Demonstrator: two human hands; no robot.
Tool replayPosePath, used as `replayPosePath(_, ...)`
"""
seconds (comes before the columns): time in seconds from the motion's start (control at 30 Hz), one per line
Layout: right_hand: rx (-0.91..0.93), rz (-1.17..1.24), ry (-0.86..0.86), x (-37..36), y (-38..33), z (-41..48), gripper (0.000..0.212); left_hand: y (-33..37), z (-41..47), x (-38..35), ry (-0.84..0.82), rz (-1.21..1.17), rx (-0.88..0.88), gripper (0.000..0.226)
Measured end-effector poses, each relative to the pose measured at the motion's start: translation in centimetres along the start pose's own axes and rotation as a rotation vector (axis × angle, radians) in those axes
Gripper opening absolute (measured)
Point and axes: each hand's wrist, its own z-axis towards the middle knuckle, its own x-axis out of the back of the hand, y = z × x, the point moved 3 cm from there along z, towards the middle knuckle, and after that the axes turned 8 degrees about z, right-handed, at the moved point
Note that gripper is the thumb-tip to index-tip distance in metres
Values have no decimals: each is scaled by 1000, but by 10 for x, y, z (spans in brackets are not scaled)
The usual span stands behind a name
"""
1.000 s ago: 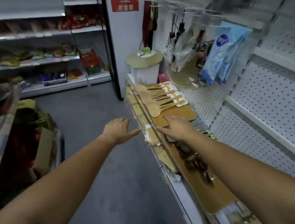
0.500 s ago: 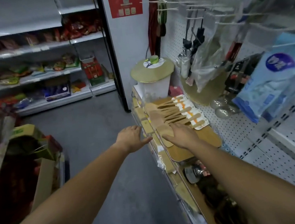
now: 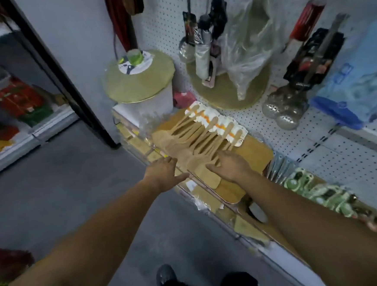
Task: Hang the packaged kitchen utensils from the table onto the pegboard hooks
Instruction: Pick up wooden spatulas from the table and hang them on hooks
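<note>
Packaged wooden spatulas (image 3: 196, 140) lie fanned on desk (image 3: 282, 257), below pegboard (image 3: 354, 175). My right hand (image 3: 227, 165) lies flat on blades, no grip. Left hand (image 3: 163, 174) released, fingers straight, at desk edge. I judge them light, stiff, wrap maybe slippery. Best hold: white card headers (image 3: 215, 122).

1. Pale wooden spatulas with white-and-orange card headers (image 3: 196, 140): an overlapping, fanned row lying flat on the tan surface (image 3: 256, 153), blades toward the aisle edge, headers toward the wall.
2. White perforated metal pegboard (image 3: 354, 175): upright just behind the row, rising above it.
</note>
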Motion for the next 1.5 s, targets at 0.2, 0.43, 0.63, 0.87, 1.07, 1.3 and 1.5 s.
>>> replayPosePath(0.2, -224, 145, 12, -29, 43, 5, 72, 26, 71, -20, -17, 39, -234, 78)
replayPosePath(0.43, -395, 356, 40, -66, 89, 38, 67, 63, 135, -58, -31, 62, -340, 62)
replayPosePath(0.63, -472, 420, 24, -95, 114, 77, 62, 63, 186, -84, -58, 26, -346, 53)
replayPosePath(0.87, -610, 577, 127, -114, 139, 152, 54, 95, 266, -105, -58, -259, -344, 24)
replayPosePath(1.07, -760, 762, 206, -131, 154, 201, 49, 118, 312, -134, -34, -505, -233, 32)
replayPosePath(1.3, -870, 831, 275, -147, 164, 224, 29, 130, 324, -135, -68, -423, -165, 16)
replayPosePath(1.5, -921, 1121, 300, -162, 166, 227, 8, 143, 328, -139, -86, -229, -189, 22)
